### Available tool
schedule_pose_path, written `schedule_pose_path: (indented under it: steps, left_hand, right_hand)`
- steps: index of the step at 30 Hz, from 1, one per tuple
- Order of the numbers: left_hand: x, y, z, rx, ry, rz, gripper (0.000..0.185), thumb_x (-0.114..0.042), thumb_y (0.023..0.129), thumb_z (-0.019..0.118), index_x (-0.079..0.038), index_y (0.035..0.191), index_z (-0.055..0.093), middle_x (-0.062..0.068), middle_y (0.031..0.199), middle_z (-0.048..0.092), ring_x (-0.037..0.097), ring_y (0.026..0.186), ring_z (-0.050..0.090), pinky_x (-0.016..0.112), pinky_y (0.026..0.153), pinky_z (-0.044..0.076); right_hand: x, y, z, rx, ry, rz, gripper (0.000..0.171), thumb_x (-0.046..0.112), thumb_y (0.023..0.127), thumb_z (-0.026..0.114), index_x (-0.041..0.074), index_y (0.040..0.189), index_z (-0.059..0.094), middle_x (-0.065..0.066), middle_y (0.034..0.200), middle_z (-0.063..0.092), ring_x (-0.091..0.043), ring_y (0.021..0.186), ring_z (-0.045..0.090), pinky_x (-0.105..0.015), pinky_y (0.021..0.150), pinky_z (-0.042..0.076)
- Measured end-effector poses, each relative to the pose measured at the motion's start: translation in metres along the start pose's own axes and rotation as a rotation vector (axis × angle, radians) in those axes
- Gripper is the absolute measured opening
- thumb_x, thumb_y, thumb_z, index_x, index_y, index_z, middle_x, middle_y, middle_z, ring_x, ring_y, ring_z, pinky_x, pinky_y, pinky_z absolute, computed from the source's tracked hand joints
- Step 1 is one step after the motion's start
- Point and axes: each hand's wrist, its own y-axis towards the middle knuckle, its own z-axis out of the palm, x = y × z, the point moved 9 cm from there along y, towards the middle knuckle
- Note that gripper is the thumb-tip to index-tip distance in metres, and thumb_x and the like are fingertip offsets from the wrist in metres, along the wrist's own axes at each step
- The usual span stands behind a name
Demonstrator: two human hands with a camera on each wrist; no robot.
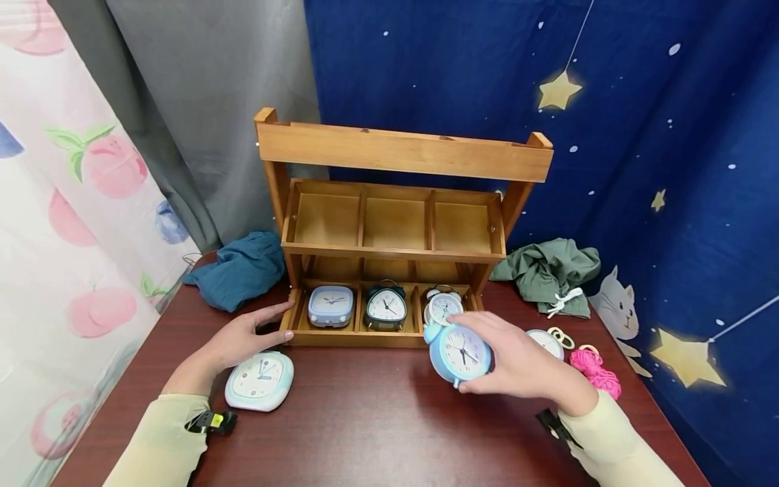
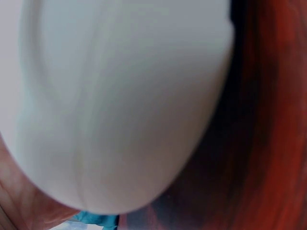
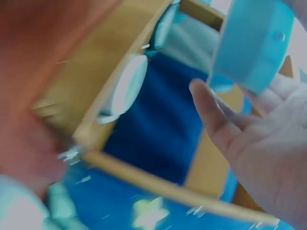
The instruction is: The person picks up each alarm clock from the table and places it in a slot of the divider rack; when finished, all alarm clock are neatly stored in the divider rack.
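My right hand (image 1: 517, 358) holds a light blue alarm clock (image 1: 464, 353) by its side, in front of the lower row's right compartment. In the right wrist view, the clock's blue body (image 3: 254, 45) is between the fingers and thumb. With nearly straight fingers, my left hand (image 1: 243, 336) touches the left end of the wooden shelf (image 1: 365, 338). Just below that hand lies a pale mint-and-white clock (image 1: 260, 381), whose white side (image 2: 124, 110) fills the left wrist view. In the lower compartments stand a blue clock (image 1: 331, 306), a dark green clock (image 1: 386, 306) and a white clock (image 1: 443, 308).
Above, the shelf's middle tier (image 1: 395, 220) has three bare compartments. Behind the right wrist are another white clock (image 1: 546, 343), pale rings (image 1: 561, 337) and pink yarn (image 1: 595, 372). A teal cloth (image 1: 240, 270) and a green cloth (image 1: 541, 270) flank the shelf.
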Motion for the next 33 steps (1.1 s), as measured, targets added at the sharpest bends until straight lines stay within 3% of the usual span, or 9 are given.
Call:
schedule_pose_path:
  steps: [8, 14, 22, 28, 33]
  left_hand:
    - [-0.001, 0.000, 0.001, 0.001, -0.010, -0.001, 0.080, -0.061, 0.103, 0.075, -0.027, 0.171, 0.049, 0.017, 0.168, 0.053, 0.047, 0.154, 0.048, 0.074, 0.120, 0.040]
    - [-0.001, 0.001, 0.002, 0.001, -0.006, 0.000, 0.081, -0.063, 0.103, 0.074, -0.027, 0.171, 0.049, 0.018, 0.168, 0.052, 0.047, 0.154, 0.048, 0.073, 0.120, 0.040]
    - [0.001, 0.002, 0.003, 0.003, 0.003, -0.008, 0.082, -0.065, 0.102, 0.074, -0.027, 0.171, 0.049, 0.018, 0.169, 0.051, 0.048, 0.154, 0.048, 0.074, 0.120, 0.040]
    - [0.002, 0.002, 0.002, 0.005, -0.004, -0.014, 0.083, -0.064, 0.102, 0.074, -0.026, 0.171, 0.049, 0.019, 0.169, 0.051, 0.048, 0.155, 0.047, 0.074, 0.120, 0.040]
    - [0.003, 0.001, 0.000, 0.002, 0.006, -0.018, 0.083, -0.066, 0.102, 0.073, -0.026, 0.171, 0.049, 0.019, 0.169, 0.051, 0.048, 0.155, 0.047, 0.075, 0.120, 0.040]
  right_hand:
    - [0.045, 0.078, -0.037, -0.162, -0.064, -0.136, 0.108, 0.046, 0.075, 0.104, 0.012, 0.164, 0.053, -0.006, 0.158, 0.060, -0.026, 0.141, 0.056, -0.052, 0.108, 0.055]
    - [0.060, 0.139, -0.048, -0.210, -0.131, -0.118, 0.107, 0.049, 0.080, 0.101, 0.008, 0.165, 0.049, -0.009, 0.163, 0.056, -0.032, 0.145, 0.052, -0.055, 0.112, 0.053]
    - [0.067, 0.207, -0.043, -0.228, -0.211, -0.070, 0.106, 0.057, 0.083, 0.096, 0.010, 0.165, 0.049, -0.009, 0.160, 0.058, -0.033, 0.135, 0.057, -0.050, 0.109, 0.053]
    - [0.068, 0.245, -0.029, -0.245, -0.269, -0.077, 0.106, 0.060, 0.085, 0.094, 0.009, 0.166, 0.047, -0.010, 0.161, 0.057, -0.031, 0.143, 0.055, -0.045, 0.124, 0.042]
    - [0.072, 0.269, -0.023, -0.274, -0.308, -0.076, 0.106, 0.062, 0.086, 0.092, 0.009, 0.166, 0.047, -0.012, 0.161, 0.056, -0.032, 0.142, 0.055, -0.044, 0.125, 0.042]
